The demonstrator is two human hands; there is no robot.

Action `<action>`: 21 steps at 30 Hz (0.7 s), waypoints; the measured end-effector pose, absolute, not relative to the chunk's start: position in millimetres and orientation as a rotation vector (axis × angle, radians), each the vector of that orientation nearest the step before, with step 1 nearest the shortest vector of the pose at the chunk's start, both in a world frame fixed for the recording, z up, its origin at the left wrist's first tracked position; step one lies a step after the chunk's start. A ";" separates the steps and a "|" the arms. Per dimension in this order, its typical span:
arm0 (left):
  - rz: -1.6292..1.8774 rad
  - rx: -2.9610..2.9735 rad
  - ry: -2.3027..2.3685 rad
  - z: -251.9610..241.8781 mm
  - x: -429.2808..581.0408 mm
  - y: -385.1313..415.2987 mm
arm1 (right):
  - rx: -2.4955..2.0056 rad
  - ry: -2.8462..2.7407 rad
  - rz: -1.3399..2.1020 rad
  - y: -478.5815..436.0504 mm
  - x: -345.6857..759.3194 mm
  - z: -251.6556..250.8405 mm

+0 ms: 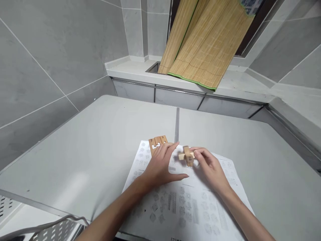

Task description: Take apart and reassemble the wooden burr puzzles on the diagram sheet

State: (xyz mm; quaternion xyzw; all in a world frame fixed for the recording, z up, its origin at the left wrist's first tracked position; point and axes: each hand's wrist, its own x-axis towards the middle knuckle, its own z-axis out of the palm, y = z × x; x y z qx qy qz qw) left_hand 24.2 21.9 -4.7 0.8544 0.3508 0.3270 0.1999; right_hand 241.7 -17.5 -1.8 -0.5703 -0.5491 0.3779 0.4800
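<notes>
My right hand [209, 167] pinches a small wooden burr puzzle [187, 156] made of crossed notched sticks, one marked with a dark figure. The puzzle is held over a printed instruction sheet [180, 207]. To its left, my left hand [163, 165] is open, thumb and fingers spread apart, facing the puzzle without gripping it. Several flat notched wooden pieces [157, 140] with handwritten numbers lie side by side at the sheet's far edge. My left fingers partly hide them.
The sheet lies on a light grey folding table [100, 140] with a seam [177, 124] down its middle. Behind it, a bamboo mat [200, 43] hangs over a white counter [130, 72] and part of a sink. A cable [50, 227] and perforated white surface are at lower left.
</notes>
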 end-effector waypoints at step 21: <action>0.769 2.266 1.383 -23.2 -12.4 59.8 | -1.964 -1.240 0.220 -40.7 353.6 -22.9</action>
